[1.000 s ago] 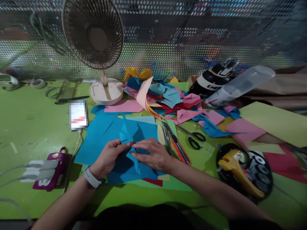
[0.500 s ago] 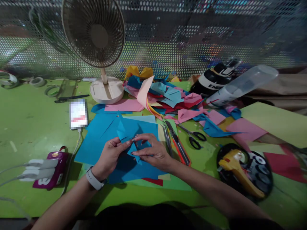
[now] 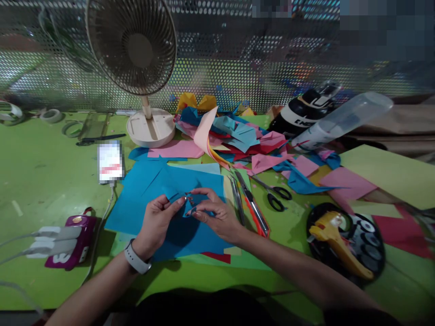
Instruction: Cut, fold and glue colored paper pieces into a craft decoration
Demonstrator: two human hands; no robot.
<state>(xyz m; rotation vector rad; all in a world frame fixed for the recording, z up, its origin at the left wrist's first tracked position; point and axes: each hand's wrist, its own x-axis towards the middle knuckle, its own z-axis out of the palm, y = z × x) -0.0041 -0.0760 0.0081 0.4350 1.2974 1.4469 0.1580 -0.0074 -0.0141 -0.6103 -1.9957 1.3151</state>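
Note:
A folded piece of blue paper is held up between both hands. My left hand, with a white watch on its wrist, pinches the paper's left part between thumb and fingers. From the right, my right hand grips the paper's other side with thumb and fingertips. The paper blends with the flat blue sheets beneath, so its exact shape is hard to make out. To the right of my right hand lie an orange box cutter and scissors with black handles.
Behind my hands are a fan and a heap of coloured paper pieces. At left lie a phone and a purple power adapter with cables. A yellow glue gun rests in a black tray at right, below two bottles.
The fingers of my right hand have shifted slightly upward and bent closer round the paper. The folded paper has tilted and its lower tip no longer shows. My left hand keeps its pinch.

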